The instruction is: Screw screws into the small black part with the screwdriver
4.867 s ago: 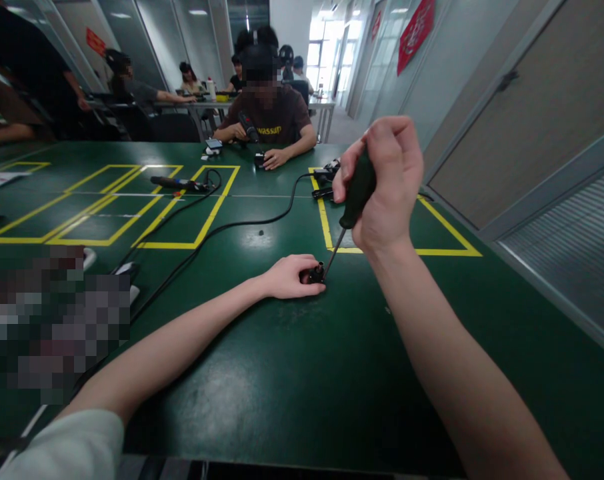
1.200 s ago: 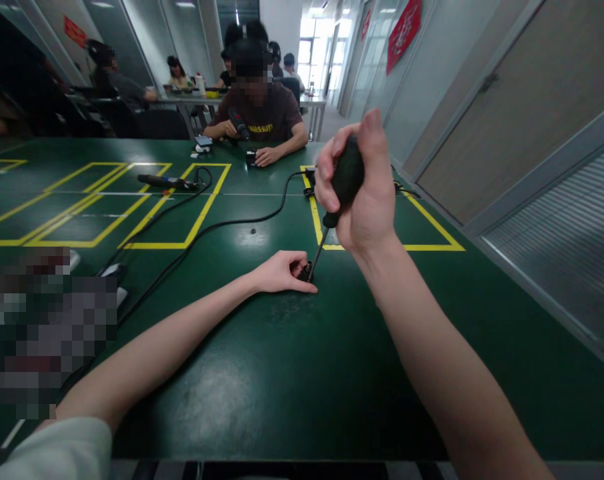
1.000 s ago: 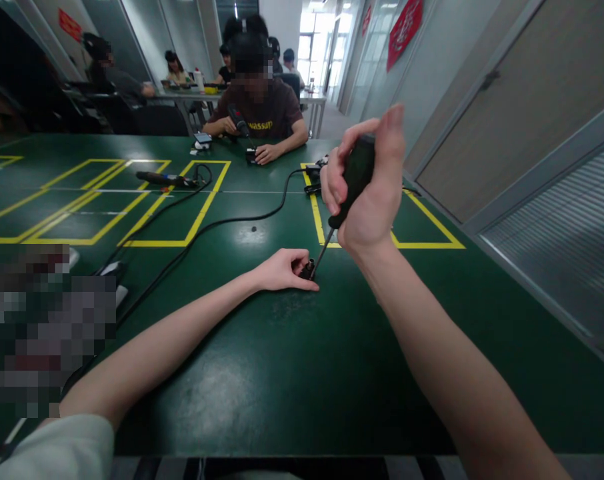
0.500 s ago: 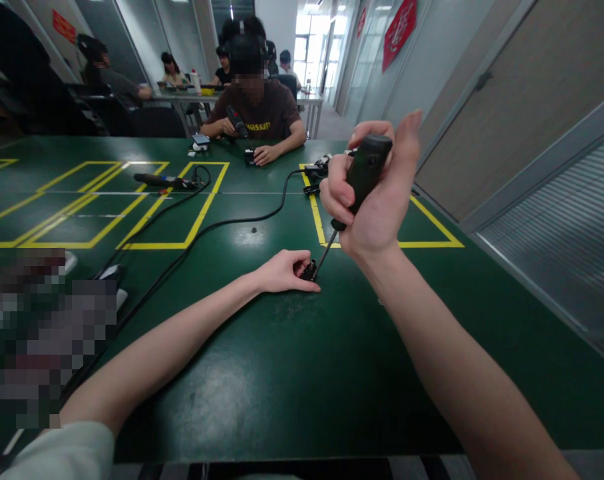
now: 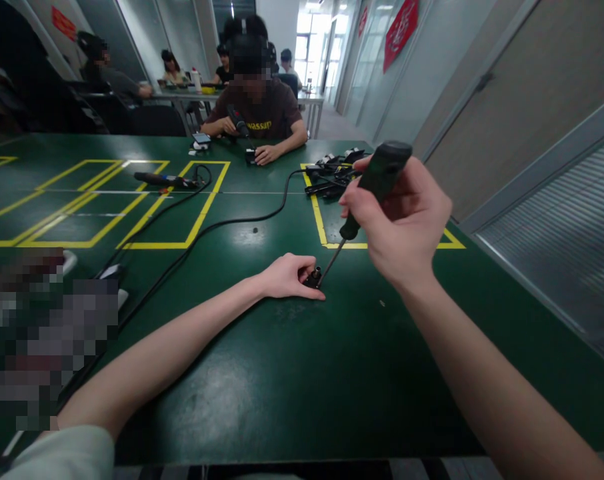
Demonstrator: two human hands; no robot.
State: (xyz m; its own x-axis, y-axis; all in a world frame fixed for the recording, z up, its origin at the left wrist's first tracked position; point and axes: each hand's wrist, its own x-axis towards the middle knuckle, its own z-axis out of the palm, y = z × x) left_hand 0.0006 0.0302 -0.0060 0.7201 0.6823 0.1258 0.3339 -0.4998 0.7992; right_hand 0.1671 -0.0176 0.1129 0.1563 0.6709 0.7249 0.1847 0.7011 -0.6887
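Observation:
My right hand (image 5: 399, 217) is closed round the dark handle of a screwdriver (image 5: 379, 180). Its thin metal shaft slants down to the left, and the tip meets or comes very near a small black part (image 5: 313, 278). That part rests low at the table surface, with a short tube sticking up from it. My left hand (image 5: 292, 275) grips the part from the left, thumb in front and fingers behind. The fingers cover much of the part, so its full shape is hidden.
The green table (image 5: 222, 393) carries yellow tape outlines. Black cables and connectors (image 5: 335, 175) lie in a heap at the back right. A black cord (image 5: 242, 219) crosses the table, and a pen-shaped driver (image 5: 165, 181) lies at back left. Opposite, a co-worker (image 5: 262, 113) handles a tool.
My right hand has shifted to the right and turned about the screwdriver, with the thumb now showing along the handle. My left hand and the black part have moved slightly right and nearer.

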